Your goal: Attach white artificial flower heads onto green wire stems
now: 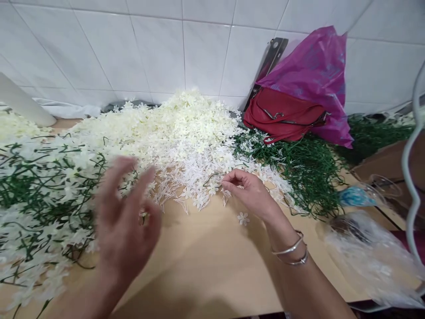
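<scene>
My left hand (pixel 128 217), blurred by motion, is raised with its fingers apart beside a heap of white flowers on green stems (pixel 46 190). My right hand (pixel 245 188) pinches at the front edge of the flower pile, its thumb and forefinger meeting near the end of a thin dark green stem (pixel 212 176). Loose cream petals (pixel 189 117) are heaped at the back, with thin white stamens (pixel 186 177) strewn in front. One white flower (pixel 243 218) lies alone on the table (pixel 199 261), just below my right hand.
Green stems (pixel 299 168) are piled on the right, under a red bag (pixel 285 113) and a purple plastic bag (pixel 312 75). Clear plastic wrapping (pixel 372 257) lies at the right edge near a pale curved cable (pixel 410 177). A white roll (pixel 25 102) leans at the far left.
</scene>
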Available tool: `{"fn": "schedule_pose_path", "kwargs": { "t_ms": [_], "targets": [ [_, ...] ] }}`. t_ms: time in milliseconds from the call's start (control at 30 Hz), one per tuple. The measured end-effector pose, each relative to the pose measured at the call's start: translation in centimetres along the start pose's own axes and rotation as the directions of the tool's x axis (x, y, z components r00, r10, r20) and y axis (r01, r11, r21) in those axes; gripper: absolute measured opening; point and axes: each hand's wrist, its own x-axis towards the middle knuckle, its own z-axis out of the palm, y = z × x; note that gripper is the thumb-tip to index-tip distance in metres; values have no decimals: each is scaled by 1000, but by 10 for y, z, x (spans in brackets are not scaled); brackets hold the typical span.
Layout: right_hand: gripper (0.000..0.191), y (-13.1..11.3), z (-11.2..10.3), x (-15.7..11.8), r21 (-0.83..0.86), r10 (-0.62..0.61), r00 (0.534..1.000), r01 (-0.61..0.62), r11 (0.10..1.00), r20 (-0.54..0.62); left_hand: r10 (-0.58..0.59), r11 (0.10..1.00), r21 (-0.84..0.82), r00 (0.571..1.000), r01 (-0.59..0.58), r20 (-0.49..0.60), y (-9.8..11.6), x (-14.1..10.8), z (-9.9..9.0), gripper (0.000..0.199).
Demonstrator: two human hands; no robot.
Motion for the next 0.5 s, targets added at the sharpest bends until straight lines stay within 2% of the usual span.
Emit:
{"fn": "schedule_pose_path", "kwargs": {
  "t_ms": [33,67,100,167,200,267,333,400,500],
  "targets": [
    [11,-5,-5,-4,-72,9,999,-7,997,32,68,998,-11,990,-67,122,6,-4,9,66],
    [11,-10,-11,-9,-155,21,997,-10,988,69,100,995,-56,955,-88,278,10,-10,19,60],
    [10,-14,-17,-15,-248,33,995,-10,969,90,135,990,-96,904,-105,406,12,-18,27,55],
    [8,-18,-29,-29,-403,75,995,-43,914,62,183,983,-132,814,-131,552,13,-32,42,47],
    [5,-17,-33,-38,-478,98,994,-66,876,43,199,979,-145,785,-140,587,12,-39,48,45],
    [5,-9,-34,-55,-579,133,991,-107,808,3,215,976,-152,770,-154,601,6,-47,59,41],
    [14,2,-27,-70,-601,158,987,-126,789,1,207,978,-142,782,-152,588,0,-49,68,37],
    [7,12,-14,-79,-614,172,985,-144,776,-13,191,981,-130,801,-142,567,-6,-49,76,33],
    [16,14,6,-78,-629,126,992,-99,771,-2,165,985,-130,821,-112,546,-15,-48,84,28]
  ]
}}
